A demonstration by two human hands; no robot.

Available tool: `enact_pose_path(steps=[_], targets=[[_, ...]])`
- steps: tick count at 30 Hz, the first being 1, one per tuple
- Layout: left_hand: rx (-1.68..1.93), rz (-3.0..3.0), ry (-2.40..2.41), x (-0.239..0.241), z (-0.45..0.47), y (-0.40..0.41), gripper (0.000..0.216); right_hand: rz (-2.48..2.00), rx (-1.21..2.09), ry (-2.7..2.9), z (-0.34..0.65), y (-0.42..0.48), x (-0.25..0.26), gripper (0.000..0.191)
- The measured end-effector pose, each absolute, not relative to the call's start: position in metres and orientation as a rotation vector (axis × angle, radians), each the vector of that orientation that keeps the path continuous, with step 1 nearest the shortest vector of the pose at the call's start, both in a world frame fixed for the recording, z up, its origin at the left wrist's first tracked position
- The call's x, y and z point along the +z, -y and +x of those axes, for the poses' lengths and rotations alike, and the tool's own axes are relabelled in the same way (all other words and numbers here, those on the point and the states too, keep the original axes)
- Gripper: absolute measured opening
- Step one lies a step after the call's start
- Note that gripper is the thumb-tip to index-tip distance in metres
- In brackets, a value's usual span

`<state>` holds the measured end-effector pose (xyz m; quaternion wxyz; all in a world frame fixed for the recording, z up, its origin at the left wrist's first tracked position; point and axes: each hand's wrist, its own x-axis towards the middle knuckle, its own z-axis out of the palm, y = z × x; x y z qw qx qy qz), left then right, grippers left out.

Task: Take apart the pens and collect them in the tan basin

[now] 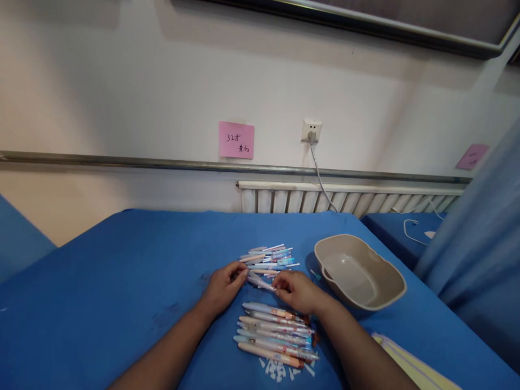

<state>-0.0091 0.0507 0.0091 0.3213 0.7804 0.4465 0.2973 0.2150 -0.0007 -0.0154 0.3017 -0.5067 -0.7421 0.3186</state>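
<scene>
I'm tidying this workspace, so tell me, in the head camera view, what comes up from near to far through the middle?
White scraps → row of pens → held pen → far pile of pens → white radiator by the wall.

A slim, pale lilac pen [262, 282] slants between left hand [225, 287] and right hand [298, 291], its left end farther back, just beside the loose pens [270, 258].
</scene>
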Motion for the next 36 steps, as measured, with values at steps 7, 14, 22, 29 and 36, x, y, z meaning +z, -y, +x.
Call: enact_pose_path(steps=[7, 14, 22, 29, 36], targets=[[0.700, 2.203, -0.988, 0.012, -0.005, -0.041, 0.035, -1.232, 1.181, 1.629, 0.216, -0.007, -0.029, 0.010], [0.700, 2.299, -0.920, 0.015, -0.004, -0.041, 0.020, -1.154, 1.269, 1.600, 0.215, -0.006, -0.025, 0.015], [0.594, 2.305, -0.941, 0.016, 0.000, -0.037, 0.022, -1.223, 1.205, 1.641, 0.214, -0.008, -0.032, 0.016], [0.666, 2.286, -0.920, 0.016, -0.001, -0.035, 0.036, -1.178, 1.198, 1.609, 0.214, -0.008, -0.035, 0.015], [0.591, 2.384, -0.853, 0.020, 0.003, -0.031, 0.021, -1.132, 1.231, 1.568, 0.213, -0.008, -0.027, 0.020]])
